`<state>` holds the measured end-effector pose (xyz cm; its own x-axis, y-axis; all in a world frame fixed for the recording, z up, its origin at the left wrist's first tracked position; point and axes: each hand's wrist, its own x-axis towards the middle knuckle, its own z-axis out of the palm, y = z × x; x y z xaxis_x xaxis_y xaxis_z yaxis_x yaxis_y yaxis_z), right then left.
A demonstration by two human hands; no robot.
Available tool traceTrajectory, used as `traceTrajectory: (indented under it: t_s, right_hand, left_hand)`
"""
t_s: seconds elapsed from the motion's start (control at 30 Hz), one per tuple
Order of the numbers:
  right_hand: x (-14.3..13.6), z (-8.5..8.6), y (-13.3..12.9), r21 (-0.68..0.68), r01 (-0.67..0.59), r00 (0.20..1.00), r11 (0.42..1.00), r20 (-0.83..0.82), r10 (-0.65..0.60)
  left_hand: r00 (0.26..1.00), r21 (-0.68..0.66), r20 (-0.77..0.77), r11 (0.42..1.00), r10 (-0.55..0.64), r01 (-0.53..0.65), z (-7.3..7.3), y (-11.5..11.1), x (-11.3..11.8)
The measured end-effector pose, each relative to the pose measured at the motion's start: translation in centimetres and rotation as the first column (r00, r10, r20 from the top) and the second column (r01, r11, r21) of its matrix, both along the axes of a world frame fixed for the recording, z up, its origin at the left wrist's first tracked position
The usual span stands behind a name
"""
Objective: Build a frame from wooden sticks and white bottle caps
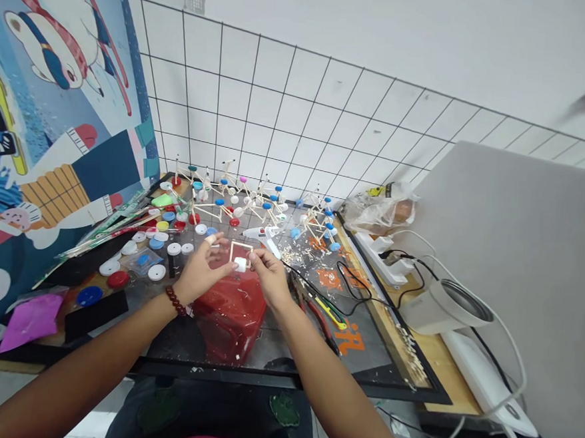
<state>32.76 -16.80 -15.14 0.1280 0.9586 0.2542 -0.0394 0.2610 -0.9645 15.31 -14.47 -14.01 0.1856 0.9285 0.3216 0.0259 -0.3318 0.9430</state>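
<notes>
A small square frame of pale wooden sticks (234, 247) is held up at the middle of the table, with a small white block (240, 264) at its lower side. My right hand (269, 279) pinches the frame at its right edge between thumb and fingertips. My left hand (203, 266), a beaded bracelet at its wrist, has its thumb tip against the white block; its other fingers are apart and stretched out beside the frame. Below both hands lies a red plastic bag (230, 315). Just behind the frame rests a white glue gun (266, 236).
Stick models with coloured discs (268, 204) line the back. Loose bottle caps (156, 272) and a pink packet (32, 321) lie left. Wood scraps (300, 256), pliers (323, 321) and a black cable (355, 283) lie right, near a power strip (384, 259) and a white cylinder (446, 306).
</notes>
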Motion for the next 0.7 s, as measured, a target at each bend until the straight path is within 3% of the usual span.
traceTrajectory:
  t_s: [0.07,0.17,0.37,0.57,0.7]
  right_hand:
    - [0.2,0.1,0.2,-0.007,0.012,0.999,1.000,-0.036,-0.012]
    - [0.2,0.1,0.3,-0.007,-0.024,0.999,1.000,-0.044,0.024]
    - [1.1,-0.1,0.8,0.001,0.094,0.993,0.996,-0.074,-0.094]
    - [1.7,0.1,0.8,0.021,0.128,0.992,0.992,-0.024,-0.127]
    - [1.4,0.1,0.5,0.006,0.047,0.998,0.999,0.049,-0.047]
  left_hand:
    - [0.976,-0.212,0.176,0.964,-0.127,0.164,0.2,0.0,0.3]
    - [0.915,-0.357,0.344,0.872,-0.211,0.336,0.3,-0.3,0.7]
    - [0.884,-0.412,0.457,0.858,-0.098,0.308,0.5,-0.2,0.8]
    - [0.875,-0.441,0.458,0.815,-0.156,0.376,0.6,-0.1,0.1]
    - [0.865,-0.446,0.460,0.789,-0.202,0.421,0.7,-0.4,-0.1]
